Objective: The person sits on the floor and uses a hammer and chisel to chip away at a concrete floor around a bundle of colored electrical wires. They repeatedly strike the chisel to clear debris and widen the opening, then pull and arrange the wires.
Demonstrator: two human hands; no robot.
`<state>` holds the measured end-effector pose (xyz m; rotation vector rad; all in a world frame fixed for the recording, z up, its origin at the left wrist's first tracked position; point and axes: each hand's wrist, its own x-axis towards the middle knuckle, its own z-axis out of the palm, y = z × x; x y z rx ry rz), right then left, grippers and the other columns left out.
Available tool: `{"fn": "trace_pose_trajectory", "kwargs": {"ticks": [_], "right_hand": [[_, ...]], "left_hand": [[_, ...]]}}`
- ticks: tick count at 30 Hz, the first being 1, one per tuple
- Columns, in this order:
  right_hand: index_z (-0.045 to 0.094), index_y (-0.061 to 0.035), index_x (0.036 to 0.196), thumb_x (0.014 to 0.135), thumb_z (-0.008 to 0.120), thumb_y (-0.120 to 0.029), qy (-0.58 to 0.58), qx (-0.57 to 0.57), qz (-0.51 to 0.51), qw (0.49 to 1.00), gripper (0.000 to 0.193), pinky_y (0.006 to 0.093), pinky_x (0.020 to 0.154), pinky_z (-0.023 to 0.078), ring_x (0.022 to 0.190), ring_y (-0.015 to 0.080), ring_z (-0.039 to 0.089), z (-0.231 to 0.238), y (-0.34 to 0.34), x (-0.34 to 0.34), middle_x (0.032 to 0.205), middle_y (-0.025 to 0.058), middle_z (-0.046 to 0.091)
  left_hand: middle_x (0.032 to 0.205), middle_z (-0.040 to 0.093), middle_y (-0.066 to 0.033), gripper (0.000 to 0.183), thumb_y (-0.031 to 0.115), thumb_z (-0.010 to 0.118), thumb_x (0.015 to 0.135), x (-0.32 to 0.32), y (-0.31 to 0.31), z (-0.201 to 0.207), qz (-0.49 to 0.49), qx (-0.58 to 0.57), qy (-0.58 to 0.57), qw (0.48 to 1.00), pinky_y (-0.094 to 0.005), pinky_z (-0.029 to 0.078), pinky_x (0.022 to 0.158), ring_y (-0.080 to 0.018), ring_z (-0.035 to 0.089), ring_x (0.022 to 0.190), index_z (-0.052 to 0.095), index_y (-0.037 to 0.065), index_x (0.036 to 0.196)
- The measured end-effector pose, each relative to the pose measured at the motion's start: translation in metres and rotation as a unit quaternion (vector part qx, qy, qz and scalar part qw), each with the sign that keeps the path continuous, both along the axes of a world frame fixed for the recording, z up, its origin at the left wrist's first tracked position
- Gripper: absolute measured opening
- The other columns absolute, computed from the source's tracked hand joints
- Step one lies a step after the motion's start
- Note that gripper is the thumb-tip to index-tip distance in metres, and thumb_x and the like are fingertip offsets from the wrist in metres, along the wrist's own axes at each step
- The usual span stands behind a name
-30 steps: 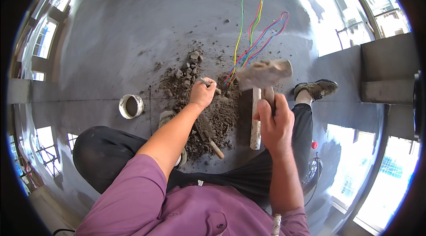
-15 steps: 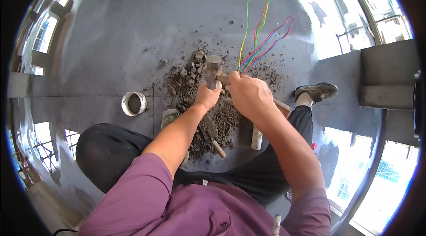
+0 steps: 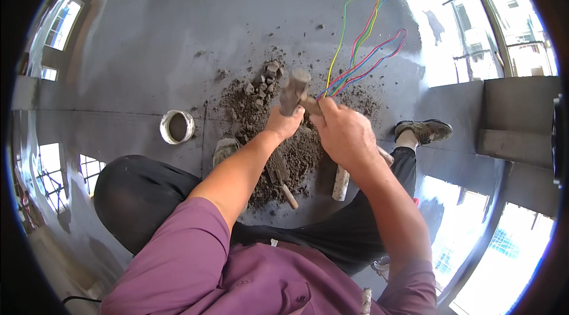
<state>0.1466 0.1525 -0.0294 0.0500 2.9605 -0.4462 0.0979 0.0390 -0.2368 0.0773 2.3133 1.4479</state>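
Observation:
My right hand (image 3: 345,134) is closed round the wooden handle of a hammer (image 3: 294,91), whose worn metal head is slightly smeared by motion. The end of the handle shows beyond my wrist. Just below the hammer head is my left hand (image 3: 285,122), with its fingers closed; whatever it grips is hidden by the head and my fingers. Both hands are above a heap of crumbled mortar and rubble (image 3: 302,158) on the floor. A trowel (image 3: 277,174) with a wooden handle lies in the heap, beside my left forearm.
Looped coloured wires (image 3: 355,60) rise just beyond my right hand. A white-rimmed bucket (image 3: 191,128) stands at the left. A short white pipe piece (image 3: 341,183) lies by my right leg. Broken lumps (image 3: 261,87) lie at the heap's far left. My shoe (image 3: 424,131) is at the right.
The hammer and both hands appear a little farther right in the view. The whole scene has also shifted slightly with the head. Both hands keep their closed grips.

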Motion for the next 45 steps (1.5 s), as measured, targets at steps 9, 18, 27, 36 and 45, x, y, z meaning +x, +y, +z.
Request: {"fn": "trace_pose_trajectory", "kwargs": {"ticks": [9,18,27,36,45], "right_hand": [[0.055,-0.0028,0.105,0.089,0.061,-0.014,-0.084,0.131,0.067,0.986,0.021,0.0453,0.068,0.058,0.082,0.0366,0.072,-0.001,0.002,-0.033,0.092,0.0199,0.07],[0.053,-0.0062,0.106,0.095,0.06,-0.027,0.024,0.072,0.028,0.997,0.025,0.0501,0.065,0.053,0.077,0.0393,0.068,0.003,-0.001,-0.002,0.084,0.0178,0.066],[0.056,-0.009,0.115,0.095,0.061,-0.026,0.148,0.018,-0.001,0.989,0.027,0.0474,0.064,0.055,0.073,0.0357,0.067,-0.001,0.003,0.007,0.085,0.0144,0.066],[0.052,-0.0043,0.112,0.089,0.057,-0.011,0.015,0.079,0.009,0.997,0.024,0.0453,0.067,0.056,0.081,0.0361,0.07,-0.005,0.002,0.014,0.091,0.0191,0.067],[0.058,-0.0054,0.103,0.094,0.061,-0.027,0.007,-0.084,-0.162,0.983,0.023,0.0529,0.067,0.048,0.079,0.0435,0.065,-0.022,0.045,0.062,0.082,0.0222,0.066]], "left_hand": [[0.091,0.07,-0.0188,0.023,0.03,0.056,0.092,0.011,0.008,-0.004,-0.091,-0.032,0.072,0.993,-0.0492,0.053,0.078,-0.0409,0.066,0.089,0.071,0.013,0.095],[0.087,0.069,-0.02,0.024,0.029,0.059,0.09,-0.002,0.005,-0.008,-0.075,-0.032,0.107,0.991,-0.0474,0.053,0.076,-0.0429,0.064,0.089,0.07,0.007,0.092],[0.091,0.069,-0.0219,0.027,0.029,0.059,0.09,-0.003,0.009,-0.006,-0.058,-0.009,0.002,0.998,-0.0478,0.053,0.078,-0.0421,0.065,0.092,0.07,0.005,0.095],[0.079,0.066,-0.0257,0.035,0.033,0.056,0.092,0.0,0.009,-0.012,-0.074,-0.039,0.075,0.994,-0.0525,0.052,0.074,-0.0474,0.063,0.085,0.067,0.001,0.087],[0.092,0.072,-0.0094,0.021,0.026,0.065,0.092,-0.019,-0.019,-0.036,0.078,0.176,-0.248,0.949,-0.0325,0.057,0.065,-0.0215,0.071,0.08,0.069,0.005,0.096]]}}
